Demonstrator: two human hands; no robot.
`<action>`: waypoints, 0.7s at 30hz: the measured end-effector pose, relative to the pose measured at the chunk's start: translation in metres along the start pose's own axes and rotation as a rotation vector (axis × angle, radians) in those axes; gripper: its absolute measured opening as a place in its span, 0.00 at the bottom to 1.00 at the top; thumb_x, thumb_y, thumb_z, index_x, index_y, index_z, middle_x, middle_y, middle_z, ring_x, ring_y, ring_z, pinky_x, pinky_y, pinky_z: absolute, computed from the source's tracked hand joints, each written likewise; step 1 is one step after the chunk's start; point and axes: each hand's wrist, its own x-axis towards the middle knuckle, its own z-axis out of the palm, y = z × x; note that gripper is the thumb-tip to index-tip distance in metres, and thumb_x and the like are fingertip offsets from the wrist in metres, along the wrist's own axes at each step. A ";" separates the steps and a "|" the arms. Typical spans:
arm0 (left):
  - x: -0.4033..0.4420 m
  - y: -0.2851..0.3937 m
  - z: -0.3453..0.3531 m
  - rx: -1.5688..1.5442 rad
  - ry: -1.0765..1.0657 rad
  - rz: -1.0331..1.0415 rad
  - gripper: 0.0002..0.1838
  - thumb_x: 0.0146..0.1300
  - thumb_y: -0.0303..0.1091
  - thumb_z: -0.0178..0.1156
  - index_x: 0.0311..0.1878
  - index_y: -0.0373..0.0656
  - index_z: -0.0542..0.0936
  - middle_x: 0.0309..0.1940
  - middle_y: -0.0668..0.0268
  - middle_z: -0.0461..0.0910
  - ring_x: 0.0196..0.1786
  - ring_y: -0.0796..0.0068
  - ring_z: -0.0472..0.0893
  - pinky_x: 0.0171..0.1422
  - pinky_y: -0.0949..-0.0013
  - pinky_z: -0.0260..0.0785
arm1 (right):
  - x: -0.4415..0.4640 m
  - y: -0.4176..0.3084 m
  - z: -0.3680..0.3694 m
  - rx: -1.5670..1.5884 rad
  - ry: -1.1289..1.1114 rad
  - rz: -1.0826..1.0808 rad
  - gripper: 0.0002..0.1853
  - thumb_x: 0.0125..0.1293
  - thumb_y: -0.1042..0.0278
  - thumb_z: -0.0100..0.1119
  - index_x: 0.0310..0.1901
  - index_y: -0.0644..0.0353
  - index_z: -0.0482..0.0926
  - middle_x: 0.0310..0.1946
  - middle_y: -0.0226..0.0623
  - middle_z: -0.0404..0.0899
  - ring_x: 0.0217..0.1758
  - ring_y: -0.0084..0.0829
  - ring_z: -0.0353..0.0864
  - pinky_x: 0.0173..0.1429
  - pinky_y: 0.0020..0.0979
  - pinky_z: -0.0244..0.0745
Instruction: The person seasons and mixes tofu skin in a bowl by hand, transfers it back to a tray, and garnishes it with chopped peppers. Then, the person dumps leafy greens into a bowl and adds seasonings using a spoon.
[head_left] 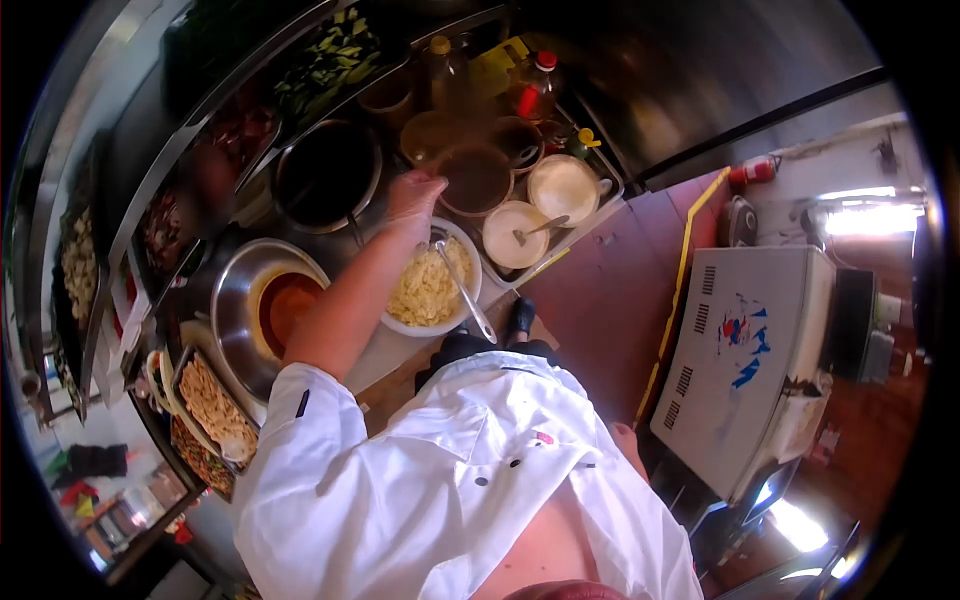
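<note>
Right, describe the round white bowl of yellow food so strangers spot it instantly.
From the white cloth jacket, follow the bare left forearm. The round white bowl lies right of it in view. Unlike the silver metal bowl opposite, it holds lumpy yellow food, crossed by a metal spoon.

White bowl [473, 262] — upright, holding yellowish food [422, 288] — metal spoon [468, 298] lying across.

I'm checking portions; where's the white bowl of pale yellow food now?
In the head view, the white bowl sits just left of centre, right of the steel bowl and below the left hand in the picture.
</note>
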 end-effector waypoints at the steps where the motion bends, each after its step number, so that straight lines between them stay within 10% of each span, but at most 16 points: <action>1: -0.005 0.009 0.006 -0.032 0.027 -0.004 0.10 0.58 0.25 0.67 0.44 0.36 0.85 0.33 0.69 0.83 0.35 0.78 0.79 0.44 0.73 0.72 | -0.013 0.002 0.012 0.027 -0.017 0.010 0.21 0.71 0.57 0.58 0.52 0.70 0.82 0.48 0.48 0.86 0.51 0.39 0.84 0.58 0.35 0.76; 8: -0.025 0.033 0.021 -0.031 0.080 -0.007 0.16 0.56 0.21 0.64 0.49 0.35 0.87 0.35 0.67 0.86 0.36 0.80 0.81 0.43 0.74 0.73 | -0.018 0.139 0.093 0.416 -0.173 0.165 0.23 0.73 0.56 0.55 0.54 0.72 0.80 0.51 0.56 0.84 0.58 0.45 0.82 0.64 0.38 0.73; 21: -0.005 -0.018 0.017 -0.195 0.085 -0.032 0.13 0.55 0.20 0.64 0.45 0.35 0.86 0.37 0.64 0.86 0.37 0.77 0.83 0.46 0.74 0.73 | -0.107 0.010 0.088 -0.029 -0.092 0.048 0.24 0.74 0.53 0.54 0.55 0.69 0.81 0.51 0.58 0.83 0.57 0.49 0.82 0.63 0.40 0.74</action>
